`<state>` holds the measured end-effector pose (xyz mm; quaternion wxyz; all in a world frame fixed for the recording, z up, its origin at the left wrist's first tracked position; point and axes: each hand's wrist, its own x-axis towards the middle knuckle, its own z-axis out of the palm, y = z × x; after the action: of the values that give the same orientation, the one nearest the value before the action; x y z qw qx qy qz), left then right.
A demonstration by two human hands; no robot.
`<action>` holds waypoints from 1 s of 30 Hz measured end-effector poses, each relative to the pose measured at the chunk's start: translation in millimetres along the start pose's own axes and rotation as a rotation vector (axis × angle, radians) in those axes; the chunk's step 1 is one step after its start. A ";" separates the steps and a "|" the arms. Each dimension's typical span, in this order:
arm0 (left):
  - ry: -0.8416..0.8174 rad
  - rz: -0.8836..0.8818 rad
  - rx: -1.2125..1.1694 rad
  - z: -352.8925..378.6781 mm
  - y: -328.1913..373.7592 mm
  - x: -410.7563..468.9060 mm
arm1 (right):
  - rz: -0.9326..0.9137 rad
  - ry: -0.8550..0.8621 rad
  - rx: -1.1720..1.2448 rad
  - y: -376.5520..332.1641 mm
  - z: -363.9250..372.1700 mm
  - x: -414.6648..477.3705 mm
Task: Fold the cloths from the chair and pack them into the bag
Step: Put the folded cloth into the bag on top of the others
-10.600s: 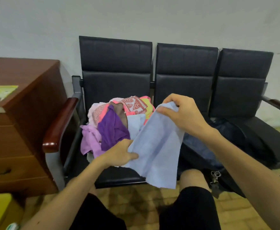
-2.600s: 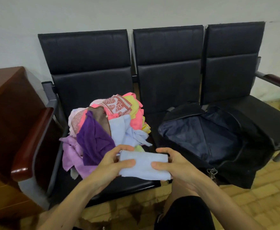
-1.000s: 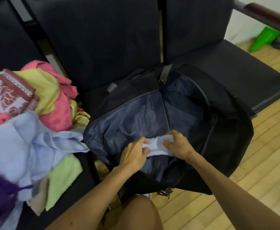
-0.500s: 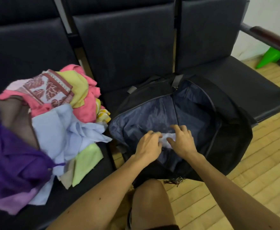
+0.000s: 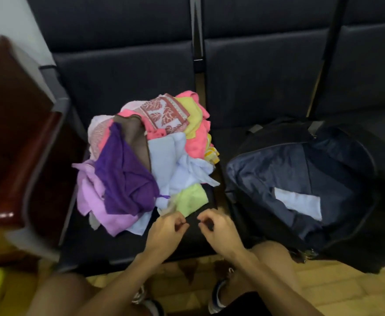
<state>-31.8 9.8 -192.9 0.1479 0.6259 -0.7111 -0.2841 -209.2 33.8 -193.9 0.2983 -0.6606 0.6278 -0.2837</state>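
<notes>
Blue cloth (image 5: pixel 297 202) flat in bag (image 5: pixel 250 169), sparing room. Left of bag: pile (image 5: pixel 141 160). Left hand (image 5: pixel 166 231) and right hand (image 5: pixel 219 231) near it, fingers (image 5: pixel 180 221) slack, empty.

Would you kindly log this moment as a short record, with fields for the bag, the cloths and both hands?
bag: black bag, open, on the seat right of the pile
packed: one folded light blue cloth lying inside the bag
pile: unfolded cloths heaped on the chair seat
nearest cloth: light green cloth at the pile's front edge
left hand: loosely curled, holding nothing
right hand: loosely curled, holding nothing
</notes>
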 end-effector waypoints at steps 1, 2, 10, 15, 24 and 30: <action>0.008 -0.010 0.033 2.3 -10.6 1.6 | 0.001 -0.041 -0.027 -0.6 12.1 6.0; 0.018 -0.012 0.069 5.4 -19.2 3.8 | 0.002 -0.084 -0.062 -2.3 22.4 12.4; 0.015 0.053 0.243 31.0 -44.6 25.5 | 0.089 -0.256 -0.325 -5.0 54.3 48.0; -0.016 0.077 0.343 33.4 -53.1 31.8 | 0.083 -0.309 -0.424 -1.6 60.9 51.2; -0.183 0.096 0.318 21.1 -41.6 25.8 | 0.061 -0.328 -0.484 -0.7 59.0 36.1; -0.178 0.044 0.046 -15.5 -8.1 21.1 | 0.078 -0.079 -0.292 -12.2 42.5 20.6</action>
<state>-20.1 -14.6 -188.4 0.0757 0.5856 -0.7414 -0.3189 -168.3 15.3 -212.9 0.2345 -0.6829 0.6751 -0.1515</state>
